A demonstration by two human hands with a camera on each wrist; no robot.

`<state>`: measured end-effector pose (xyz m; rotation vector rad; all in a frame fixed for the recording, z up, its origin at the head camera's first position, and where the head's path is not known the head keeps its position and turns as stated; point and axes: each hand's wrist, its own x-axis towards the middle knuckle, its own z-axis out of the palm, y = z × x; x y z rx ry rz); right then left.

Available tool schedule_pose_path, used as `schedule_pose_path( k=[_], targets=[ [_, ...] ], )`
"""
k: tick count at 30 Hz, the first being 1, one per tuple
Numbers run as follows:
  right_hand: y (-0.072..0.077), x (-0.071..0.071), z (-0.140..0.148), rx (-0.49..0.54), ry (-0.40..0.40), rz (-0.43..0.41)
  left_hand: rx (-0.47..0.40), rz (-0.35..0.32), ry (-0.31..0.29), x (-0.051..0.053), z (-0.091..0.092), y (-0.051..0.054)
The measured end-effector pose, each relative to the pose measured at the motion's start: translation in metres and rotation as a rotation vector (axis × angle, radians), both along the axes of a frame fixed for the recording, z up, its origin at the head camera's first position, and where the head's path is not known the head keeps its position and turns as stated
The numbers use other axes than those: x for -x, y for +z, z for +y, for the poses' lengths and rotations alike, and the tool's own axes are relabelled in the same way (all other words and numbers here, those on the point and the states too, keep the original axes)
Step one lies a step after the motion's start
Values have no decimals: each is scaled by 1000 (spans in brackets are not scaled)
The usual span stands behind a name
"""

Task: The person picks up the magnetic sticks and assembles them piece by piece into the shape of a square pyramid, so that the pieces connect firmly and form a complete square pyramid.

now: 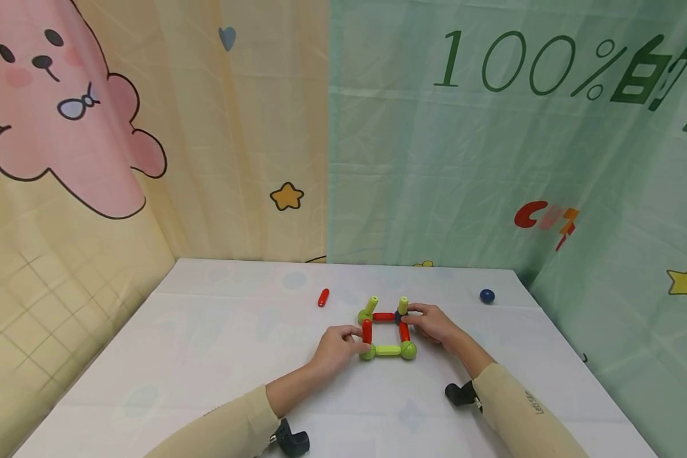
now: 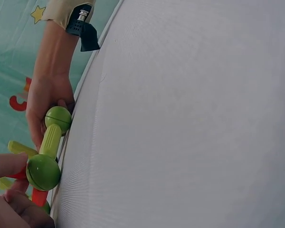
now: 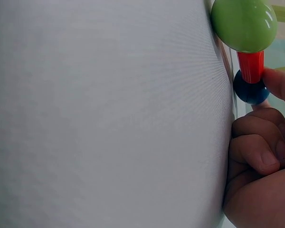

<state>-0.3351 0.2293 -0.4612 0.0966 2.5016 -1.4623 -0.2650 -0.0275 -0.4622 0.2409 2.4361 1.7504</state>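
- Fingers of the left hand (image 1: 333, 350) curled in, pinching a red upright rod (image 1: 367, 332) at the near-left corner;
- square frame (image 1: 387, 350) resting on white table (image 1: 235, 318), between both hands;
- right hand (image 1: 435, 323) pinching its dark-blue corner ball (image 3: 251, 89);
- loose red rod (image 1: 323, 298), loose blue ball (image 1: 487, 296) beyond.

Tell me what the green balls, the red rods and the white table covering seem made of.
Green balls: probably hard plastic, glossy, showing bright highlights.
Red rods: likely plastic too, satin, with regular ribs.
White table covering: matte, perhaps fabric, finely textured with faint prints; coated sheeting is possible.
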Motion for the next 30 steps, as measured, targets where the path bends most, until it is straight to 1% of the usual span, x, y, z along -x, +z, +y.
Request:
schedule_pose_path(
  k=[5,12,19,26,30],
  targets=[
    [-1,1,0,2,3,6,16,0,-21,1,0,-2],
    [-2,2,-1,-4,6,9,50,-7,-16,3,-2,1],
    [0,-1,-1,-14,0,16,84,-24,0,7,-4,4],
    [0,-4,-1,-70,-30,14,118,2,-5,13,-8,4],
    [2,-6,-1,-91,-40,7,125,-2,-2,17,-11,3]
  ],
)
